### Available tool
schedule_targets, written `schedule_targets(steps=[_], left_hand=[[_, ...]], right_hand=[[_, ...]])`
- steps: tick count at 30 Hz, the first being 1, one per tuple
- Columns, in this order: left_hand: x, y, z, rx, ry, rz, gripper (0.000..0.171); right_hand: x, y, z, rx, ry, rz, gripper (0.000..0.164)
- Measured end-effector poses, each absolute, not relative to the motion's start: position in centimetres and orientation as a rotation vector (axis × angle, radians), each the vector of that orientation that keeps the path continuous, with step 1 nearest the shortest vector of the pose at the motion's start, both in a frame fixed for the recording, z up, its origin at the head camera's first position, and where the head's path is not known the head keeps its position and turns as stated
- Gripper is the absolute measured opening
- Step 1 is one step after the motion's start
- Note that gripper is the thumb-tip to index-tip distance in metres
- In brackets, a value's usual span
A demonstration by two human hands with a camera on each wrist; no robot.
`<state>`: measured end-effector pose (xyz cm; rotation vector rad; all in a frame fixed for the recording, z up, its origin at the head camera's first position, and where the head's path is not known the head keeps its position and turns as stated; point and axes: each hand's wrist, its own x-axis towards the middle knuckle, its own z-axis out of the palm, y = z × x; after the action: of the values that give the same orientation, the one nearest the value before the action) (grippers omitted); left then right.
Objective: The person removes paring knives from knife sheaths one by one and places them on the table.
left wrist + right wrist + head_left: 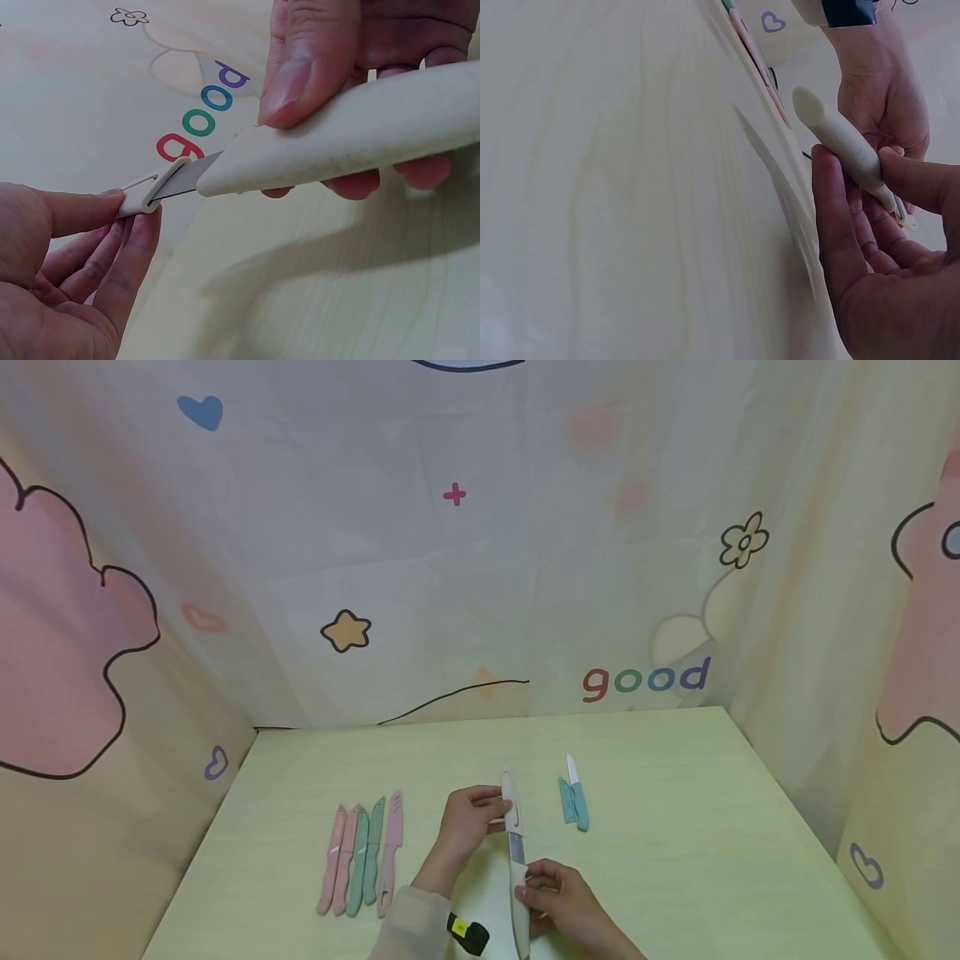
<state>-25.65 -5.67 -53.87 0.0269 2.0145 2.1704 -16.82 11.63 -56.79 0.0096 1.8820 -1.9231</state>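
A white-handled knife (pixel 520 902) is held above the table, its handle nearest the person. My right hand (pixel 561 897) grips that handle between thumb and fingers. Over the front of the blade sits a white sheath (pixel 512 800), which my left hand (pixel 470 818) pinches between thumb and fingers. Between sheath and handle a short stretch of bare metal blade (pixel 186 178) shows in the left wrist view. From the right wrist view, the rounded handle end (pixel 810 105) points toward the camera and the blade is mostly hidden.
To the left lie two pink knives (pixel 337 860), two green knives (pixel 367 860) and a lilac-pink knife (pixel 391 852) side by side. Right of the hands, a blue knife (pixel 579 802) with bare blade lies beside its blue sheath (pixel 567 800). A printed curtain (pixel 420 552) borders the table (pixel 712 843).
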Motion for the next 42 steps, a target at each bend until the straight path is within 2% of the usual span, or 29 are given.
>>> schedule_targets(steps=[20, 42], left_hand=[[-26.2, -5.9, -54.6, -0.046, 2.042, 2.2, 0.027], [-27.0, -7.4, -54.1, -0.288, 2.043, 2.359, 0.028]], right_hand=[[-16.2, 11.5, -56.6, 0.043, 1.907, -1.843, 0.032], [-15.4, 11.9, -56.7, 0.018, 1.885, -1.806, 0.029]])
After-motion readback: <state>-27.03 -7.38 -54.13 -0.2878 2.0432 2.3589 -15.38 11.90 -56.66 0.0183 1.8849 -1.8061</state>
